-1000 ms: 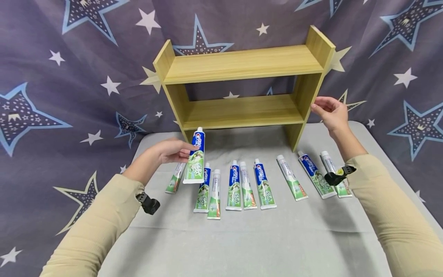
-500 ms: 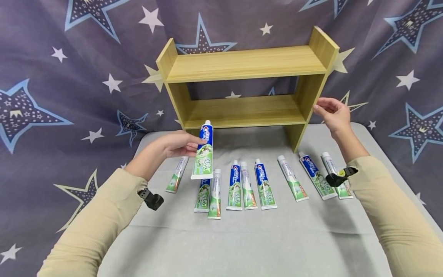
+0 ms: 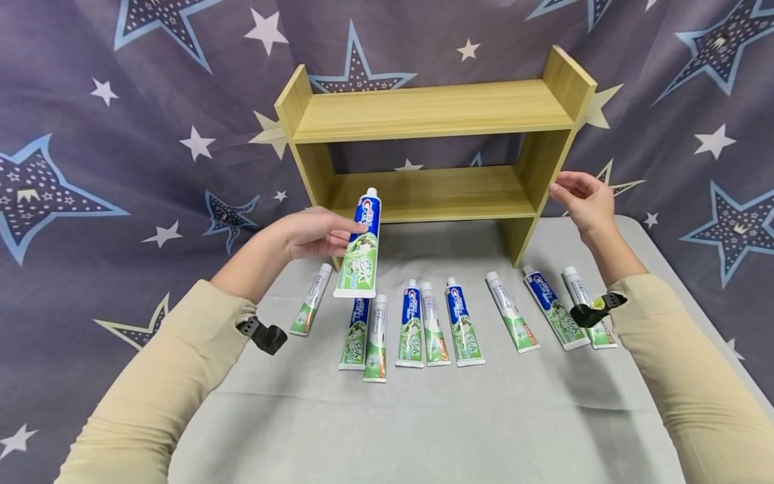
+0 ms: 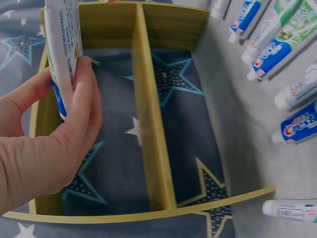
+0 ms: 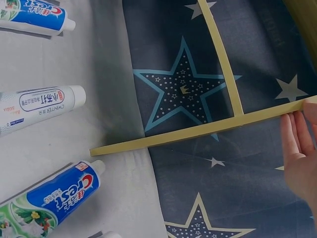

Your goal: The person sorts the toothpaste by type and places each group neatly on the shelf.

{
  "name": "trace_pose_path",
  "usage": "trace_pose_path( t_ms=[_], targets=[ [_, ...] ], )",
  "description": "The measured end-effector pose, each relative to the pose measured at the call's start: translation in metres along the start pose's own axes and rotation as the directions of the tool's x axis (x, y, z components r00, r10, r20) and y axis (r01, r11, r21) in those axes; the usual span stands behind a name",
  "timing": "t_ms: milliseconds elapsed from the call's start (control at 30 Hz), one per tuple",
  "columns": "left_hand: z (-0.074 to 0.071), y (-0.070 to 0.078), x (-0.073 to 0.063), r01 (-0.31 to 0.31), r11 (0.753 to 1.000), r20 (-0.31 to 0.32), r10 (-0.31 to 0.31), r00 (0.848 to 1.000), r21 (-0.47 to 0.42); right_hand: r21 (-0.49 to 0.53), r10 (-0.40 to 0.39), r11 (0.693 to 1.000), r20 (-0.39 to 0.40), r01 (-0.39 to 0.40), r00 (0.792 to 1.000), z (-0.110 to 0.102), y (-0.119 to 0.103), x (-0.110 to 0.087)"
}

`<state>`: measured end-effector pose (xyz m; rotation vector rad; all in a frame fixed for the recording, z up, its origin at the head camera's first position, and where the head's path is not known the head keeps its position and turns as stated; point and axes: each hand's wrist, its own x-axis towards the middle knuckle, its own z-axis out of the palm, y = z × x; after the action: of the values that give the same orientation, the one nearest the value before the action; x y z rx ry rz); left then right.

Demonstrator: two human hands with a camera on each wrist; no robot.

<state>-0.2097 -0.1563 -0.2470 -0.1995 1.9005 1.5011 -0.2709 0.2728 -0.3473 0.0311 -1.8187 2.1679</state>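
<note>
My left hand [image 3: 311,232] pinches a blue and green Crest toothpaste tube [image 3: 361,262], thumb on its front. The tube stands nearly upright, cap up, in front of the left part of the wooden shelf [image 3: 429,111]. In the left wrist view, the fingers wrap the tube's white back [image 4: 64,47], apart from the shelf boards. My right hand [image 3: 588,205] holds the shelf's right side panel by its front edge. In the right wrist view, thumb and fingers [image 5: 296,131] meet that panel [image 5: 198,129]; part of the hand is cut off by the frame.
Several toothpaste tubes lie on the grey tablecloth [image 3: 423,430] before the shelf, among them a white and green one [image 3: 510,312] and a blue and green one [image 3: 464,323]. A star-patterned curtain [image 3: 151,128] hangs behind.
My left hand has lifted the toothpaste tube up and to the right, towards the lower shelf board. The right hand stays at the side panel.
</note>
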Motion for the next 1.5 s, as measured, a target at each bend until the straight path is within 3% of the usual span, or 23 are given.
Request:
trace_pose_path(
  t_ms=[567,800,1000,1133,1333,1500],
  targets=[
    [0.006,0.041,-0.026,-0.123,0.992,-0.009,0.122,0.992,-0.024,0.000,0.001,1.000,-0.006,-0.001,1.000,-0.001,0.000,0.001],
    [0.003,0.061,-0.033,-0.109,0.992,-0.084,0.103,0.991,-0.064,0.021,-0.010,1.000,-0.005,0.010,1.000,0.000,0.001,0.000],
    [-0.002,0.081,-0.037,-0.110,0.984,-0.048,0.104,0.993,-0.138,0.030,-0.015,0.999,-0.002,0.015,1.000,0.001,0.001,-0.001],
    [-0.005,0.096,-0.034,-0.099,0.973,-0.041,0.092,0.995,-0.210,0.034,-0.016,0.999,-0.004,0.016,1.000,0.000,0.001,-0.001],
    [-0.015,0.121,-0.020,-0.048,0.947,-0.131,0.006,0.991,-0.317,0.041,-0.020,0.999,-0.007,0.021,1.000,-0.001,0.001,-0.001],
    [-0.022,0.140,-0.011,-0.046,0.940,-0.174,-0.014,0.985,-0.339,0.047,-0.016,0.999,-0.013,0.017,1.000,0.000,0.002,-0.001]
  ],
)
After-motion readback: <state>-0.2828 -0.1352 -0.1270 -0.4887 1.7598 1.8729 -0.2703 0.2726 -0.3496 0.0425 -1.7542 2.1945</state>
